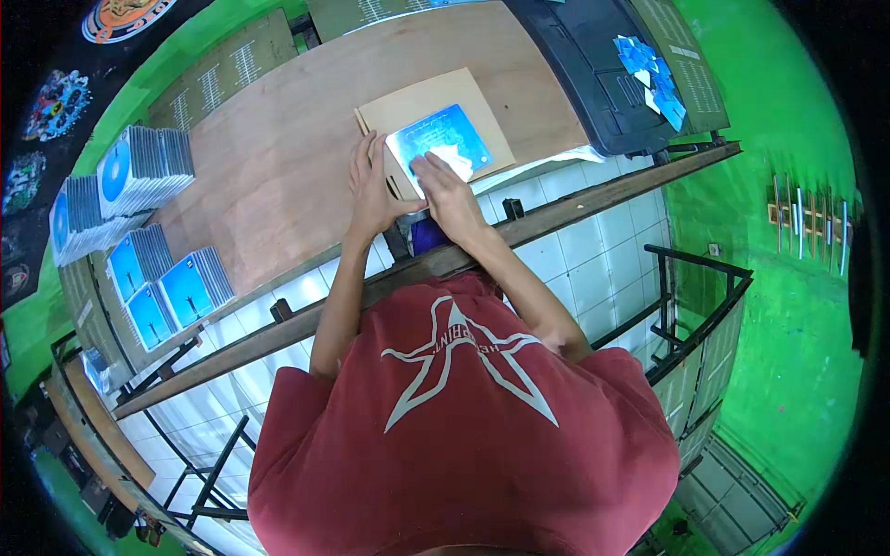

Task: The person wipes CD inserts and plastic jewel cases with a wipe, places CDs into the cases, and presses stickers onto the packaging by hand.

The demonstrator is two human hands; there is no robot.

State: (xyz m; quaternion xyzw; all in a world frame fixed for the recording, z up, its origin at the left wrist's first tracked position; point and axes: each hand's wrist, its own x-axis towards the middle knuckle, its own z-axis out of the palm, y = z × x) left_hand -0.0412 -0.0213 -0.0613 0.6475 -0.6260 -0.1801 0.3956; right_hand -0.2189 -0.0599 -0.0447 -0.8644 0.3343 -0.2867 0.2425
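Observation:
On a brown cardboard sheet (496, 139) lies a flat blue printed CD case (468, 130), tilted a little to my view. My right hand (450, 199) is over its near edge, fingers together and bent, pressing what looks like a crumpled white tissue (451, 159) onto the blue face. Under these fingers part of the case is hidden. My left hand (374, 190) rests at the left side of the case and the cardboard, its fingers stretched up and its thumb apart, pointing at the case's near left corner.
Stacks of CD cases (144, 171) stand at the left of the wooden table (278, 120), with more blue-covered stacks (190, 287) nearer me. Blue and white scraps (652, 79) lie on a black surface (579, 56) at the right. A rusty metal rail (593, 199) runs along the table's near side.

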